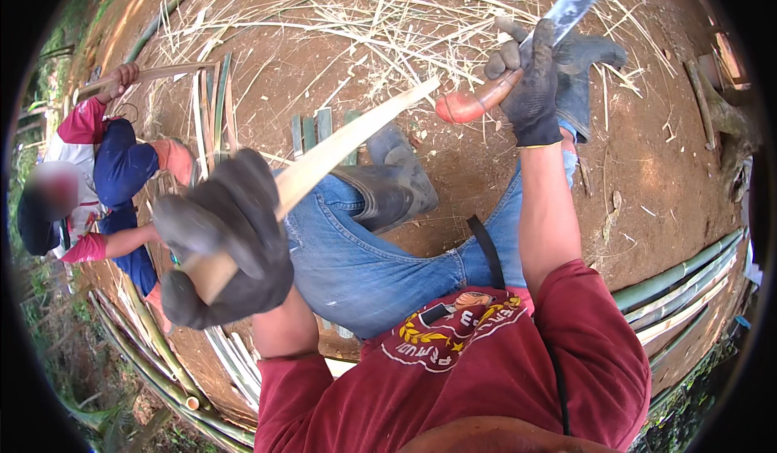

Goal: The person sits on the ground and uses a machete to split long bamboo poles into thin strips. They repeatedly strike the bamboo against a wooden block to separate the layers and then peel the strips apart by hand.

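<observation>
My left hand [243,234], in a dark work glove, is closed round a pale bamboo strip [352,146]. The strip slants up and to the right over my left knee, and its far end tapers. My right hand [530,89], in a similar glove, grips a machete where handle and blade meet. Its curved reddish-brown handle [473,103] points left, close to the strip's tip but apparently apart from it. The grey blade [573,8] points up and to the right, away from the strip. My fingers hide the middle of the machete.
Thin shavings [364,16] litter the brown ground ahead, around my rubber boots [396,174]. At left, a person [105,162] sits holding a wooden strip. Bamboo poles [174,380] lie at lower left, with more bamboo lengths [688,283] at right. A tree stump [724,121] stands far right.
</observation>
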`<state>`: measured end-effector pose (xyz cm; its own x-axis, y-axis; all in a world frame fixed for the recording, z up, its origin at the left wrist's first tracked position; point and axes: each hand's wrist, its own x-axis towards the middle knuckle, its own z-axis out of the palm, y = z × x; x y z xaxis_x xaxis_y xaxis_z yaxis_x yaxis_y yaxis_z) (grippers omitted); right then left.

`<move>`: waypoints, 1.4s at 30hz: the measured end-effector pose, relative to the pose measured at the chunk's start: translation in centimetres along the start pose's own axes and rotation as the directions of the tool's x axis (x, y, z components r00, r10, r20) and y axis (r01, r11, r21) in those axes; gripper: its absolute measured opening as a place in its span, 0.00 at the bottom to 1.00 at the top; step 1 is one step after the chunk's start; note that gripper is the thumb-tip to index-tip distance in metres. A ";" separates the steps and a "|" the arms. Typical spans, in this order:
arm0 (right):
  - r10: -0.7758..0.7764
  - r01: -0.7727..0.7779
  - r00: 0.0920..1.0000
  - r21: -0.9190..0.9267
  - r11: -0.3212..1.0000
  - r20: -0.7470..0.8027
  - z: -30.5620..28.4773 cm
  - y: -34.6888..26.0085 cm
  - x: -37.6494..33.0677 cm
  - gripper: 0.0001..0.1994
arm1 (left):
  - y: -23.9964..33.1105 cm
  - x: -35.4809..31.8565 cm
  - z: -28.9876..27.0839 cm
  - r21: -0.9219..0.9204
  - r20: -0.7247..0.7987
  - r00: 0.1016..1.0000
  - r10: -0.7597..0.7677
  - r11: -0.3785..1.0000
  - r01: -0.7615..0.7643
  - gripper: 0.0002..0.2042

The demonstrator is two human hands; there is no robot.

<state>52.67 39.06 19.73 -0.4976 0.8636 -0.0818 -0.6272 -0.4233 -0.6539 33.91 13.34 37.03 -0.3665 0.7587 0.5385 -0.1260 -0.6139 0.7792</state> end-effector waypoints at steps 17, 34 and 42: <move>0.044 0.249 0.911 -0.631 0.735 0.411 4.3 -0.6 -6.4 0.15 | -5.4 -12.4 9.8 -0.340 0.815 -0.109 -0.569 -0.621 0.706 0.12; -0.289 0.477 0.857 -0.447 0.757 0.426 15.0 -16.5 1.4 0.11 | -3.3 11.7 0.4 0.803 0.239 0.940 0.242 0.495 -0.332 0.21; -0.246 0.597 0.793 -0.630 0.497 0.558 15.8 -14.2 -1.6 0.12 | -4.8 15.4 6.7 0.506 0.182 0.981 -0.074 0.862 -0.029 0.29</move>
<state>52.88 39.39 41.06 -0.5748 0.6355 0.5155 -0.2316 0.4779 -0.8474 35.03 29.40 43.73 -0.1826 0.8289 0.5287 0.3688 -0.4407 0.8184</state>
